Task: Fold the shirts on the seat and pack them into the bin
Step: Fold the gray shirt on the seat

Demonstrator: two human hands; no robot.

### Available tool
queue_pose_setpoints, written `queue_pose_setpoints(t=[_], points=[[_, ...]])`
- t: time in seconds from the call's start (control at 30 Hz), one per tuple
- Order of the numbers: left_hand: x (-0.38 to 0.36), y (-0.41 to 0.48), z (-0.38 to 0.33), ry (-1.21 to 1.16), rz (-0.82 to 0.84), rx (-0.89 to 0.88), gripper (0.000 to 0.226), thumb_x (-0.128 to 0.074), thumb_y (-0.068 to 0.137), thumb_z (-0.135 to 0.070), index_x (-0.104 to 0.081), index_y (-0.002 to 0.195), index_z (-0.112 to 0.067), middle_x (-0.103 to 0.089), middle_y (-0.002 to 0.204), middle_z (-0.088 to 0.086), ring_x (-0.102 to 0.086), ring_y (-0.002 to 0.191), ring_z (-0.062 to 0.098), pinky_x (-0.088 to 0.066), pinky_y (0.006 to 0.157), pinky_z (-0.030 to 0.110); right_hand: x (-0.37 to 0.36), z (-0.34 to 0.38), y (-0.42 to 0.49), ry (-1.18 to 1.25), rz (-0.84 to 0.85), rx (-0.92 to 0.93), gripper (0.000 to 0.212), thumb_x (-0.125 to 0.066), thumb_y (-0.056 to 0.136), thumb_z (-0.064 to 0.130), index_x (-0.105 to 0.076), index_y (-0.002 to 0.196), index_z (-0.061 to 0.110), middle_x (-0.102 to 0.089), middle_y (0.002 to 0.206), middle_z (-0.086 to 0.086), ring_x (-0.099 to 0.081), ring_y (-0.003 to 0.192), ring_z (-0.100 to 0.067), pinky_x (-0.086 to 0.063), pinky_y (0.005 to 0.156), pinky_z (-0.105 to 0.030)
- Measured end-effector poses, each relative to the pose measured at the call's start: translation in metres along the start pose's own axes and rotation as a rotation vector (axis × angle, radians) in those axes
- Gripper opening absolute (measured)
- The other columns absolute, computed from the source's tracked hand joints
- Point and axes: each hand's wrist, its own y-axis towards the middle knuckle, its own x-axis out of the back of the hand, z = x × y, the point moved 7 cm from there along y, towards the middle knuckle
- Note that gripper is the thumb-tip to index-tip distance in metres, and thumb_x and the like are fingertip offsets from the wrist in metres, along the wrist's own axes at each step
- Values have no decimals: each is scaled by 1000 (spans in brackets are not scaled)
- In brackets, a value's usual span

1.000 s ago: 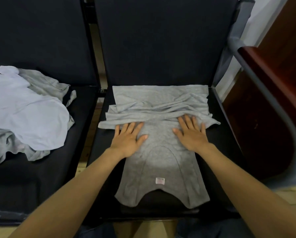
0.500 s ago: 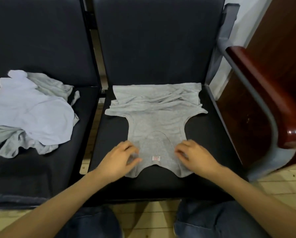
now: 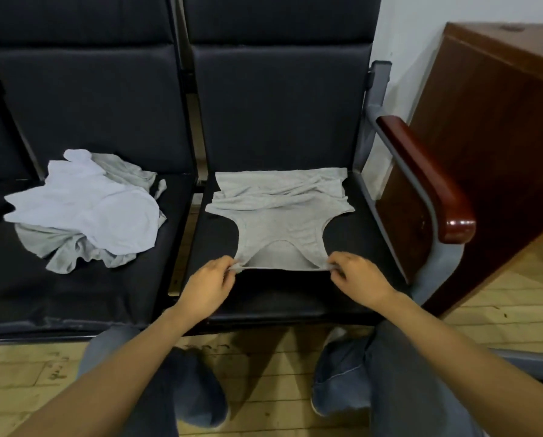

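Both left hand [image 3: 211,283] and right hand [image 3: 358,279] pinch near corners of the grey shirt [image 3: 279,222], fingers [image 3: 229,267] curled.

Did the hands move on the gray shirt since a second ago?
Yes. The left hand and right hand came back from the shirt's middle toward the seat's front edge and now pinch the near straps.

The grey shirt [image 3: 279,212] lies spread on the black seat [image 3: 368,247], running away from the fingers, with its far part creased and folded over. Its near edge is stretched between the fingers of the left hand [image 3: 208,285] and the right hand [image 3: 358,279], each pinching one corner. Well left of the left fingers, a crumpled white shirt [image 3: 84,209] lies on a second grey shirt [image 3: 71,255].
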Motion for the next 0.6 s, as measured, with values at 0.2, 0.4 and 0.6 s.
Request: queue_pose_setpoints(t=[0.2, 0.4, 0.6], points=[[77, -28, -44, -395, -132, -4, 12, -42, 99, -14, -46, 89, -9, -40, 59, 0, -34, 50, 6, -28, 51, 22, 106, 29, -46, 310, -240, 8, 4, -58, 90, 10, -55, 92, 11, -52, 67, 0, -49, 58, -12, -39, 59, -26], [119, -56, -73, -958, -33, 89, 11, -48, 84, -13, -52, 73, -12, -50, 73, 8, -49, 70, 19, -40, 59, 31, 169, 57, -91, 596, -179, 63, 9, -57, 91, 5, -65, 92, 9, -67, 89, -14, -62, 80, -16, -45, 76, -29], [132, -64, -84, -1033, 51, 105, 20, -45, 91, -4, -53, 74, -11, -56, 74, 4, -54, 70, 17, -44, 56, 26, 190, 78, -107, 656, -137, 79, 14, -56, 93, 7, -67, 91, 16, -71, 86, -1, -67, 80, -10, -53, 72, -20]])
